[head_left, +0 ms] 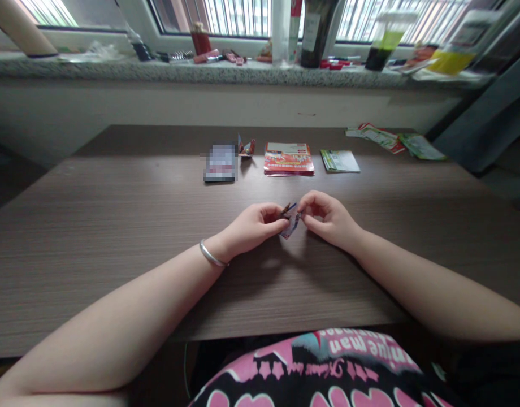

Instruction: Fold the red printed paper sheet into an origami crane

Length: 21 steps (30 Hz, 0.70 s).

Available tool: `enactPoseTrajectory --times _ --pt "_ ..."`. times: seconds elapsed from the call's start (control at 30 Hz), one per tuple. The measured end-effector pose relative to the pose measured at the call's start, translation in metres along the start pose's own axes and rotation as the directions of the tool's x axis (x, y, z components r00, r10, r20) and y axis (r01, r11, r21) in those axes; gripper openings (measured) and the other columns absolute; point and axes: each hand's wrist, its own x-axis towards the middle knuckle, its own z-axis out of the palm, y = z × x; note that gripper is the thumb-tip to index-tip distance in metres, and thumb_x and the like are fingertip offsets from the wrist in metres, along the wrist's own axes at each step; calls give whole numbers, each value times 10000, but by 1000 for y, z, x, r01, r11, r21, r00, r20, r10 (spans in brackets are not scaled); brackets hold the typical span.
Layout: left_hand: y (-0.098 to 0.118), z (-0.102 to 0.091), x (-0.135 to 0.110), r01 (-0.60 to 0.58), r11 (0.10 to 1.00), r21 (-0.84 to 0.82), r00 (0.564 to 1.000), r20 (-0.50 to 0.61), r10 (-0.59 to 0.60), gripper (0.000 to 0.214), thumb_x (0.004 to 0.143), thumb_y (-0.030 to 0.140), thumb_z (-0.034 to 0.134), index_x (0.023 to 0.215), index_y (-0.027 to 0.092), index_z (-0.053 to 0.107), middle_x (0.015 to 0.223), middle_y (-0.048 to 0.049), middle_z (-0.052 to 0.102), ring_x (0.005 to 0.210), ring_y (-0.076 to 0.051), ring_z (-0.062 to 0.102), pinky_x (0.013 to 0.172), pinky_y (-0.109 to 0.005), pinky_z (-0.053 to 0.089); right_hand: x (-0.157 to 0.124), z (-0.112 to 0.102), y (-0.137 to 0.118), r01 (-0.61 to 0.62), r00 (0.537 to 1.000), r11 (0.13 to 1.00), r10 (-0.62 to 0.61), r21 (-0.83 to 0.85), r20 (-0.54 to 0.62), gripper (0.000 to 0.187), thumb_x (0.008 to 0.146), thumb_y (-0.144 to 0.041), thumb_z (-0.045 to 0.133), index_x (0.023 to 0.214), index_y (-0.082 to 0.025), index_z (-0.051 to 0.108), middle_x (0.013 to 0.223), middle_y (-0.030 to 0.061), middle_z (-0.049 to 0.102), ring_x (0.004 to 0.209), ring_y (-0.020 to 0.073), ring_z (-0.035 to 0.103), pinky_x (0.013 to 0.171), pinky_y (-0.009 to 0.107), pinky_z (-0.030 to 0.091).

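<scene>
Between my two hands, just above the table, is a small folded piece of printed paper [290, 224], bluish-white with dark points at its top. My left hand [260, 224] pinches it from the left, thumb in front and fingers behind. From the right, my right hand [325, 217] pinches its edge between thumb and fingertips. Beyond the hands, a folded paper figure [246, 149] in red and orange stands beside a phone-like device [220, 164] whose screen is blurred out.
A stack of red printed leaflets [289, 160] and a smaller green-white stack [340, 161] lie on the brown table [116, 226]. More leaflets [382, 138] are strewn at the back right. Bottles [315, 34] and small items line the stone windowsill [167, 70].
</scene>
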Motion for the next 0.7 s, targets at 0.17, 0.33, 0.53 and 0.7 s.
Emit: enactPoseTrajectory --times 0.17,0.33,0.53,0.7 --pt "0 -2 0 16 1000 6 999 40 -16 232 768 342 636 809 116 609 747 -7 614 697 -116 546 678 -244 421 2 -8 -2 239 971 946 -235 -221 45 173 742 -56 568 829 -205 587 806 14 580 708 124 536 619 260 448" --pt "0 -3 0 21 1000 21 998 59 -22 211 770 326 626 814 122 598 734 3 597 671 -106 529 661 -239 414 1 -7 -2 197 980 958 -194 -209 36 164 743 -66 572 833 -202 589 792 6 582 693 119 536 617 255 450" --pt "1 0 0 -1 1000 -32 998 56 2 246 786 364 633 850 134 574 736 18 563 650 -92 502 632 -224 404 1 0 2 -24 1000 997 24 -73 10 94 754 -113 563 798 -194 546 705 -27 549 630 97 502 583 233 424" --pt "2 3 0 18 1000 14 999 28 -18 287 785 406 658 845 138 573 685 36 533 608 -84 474 569 -206 367 1 7 1 -159 987 987 158 15 32 108 738 -145 556 759 -207 471 614 -70 463 537 77 416 498 213 330"
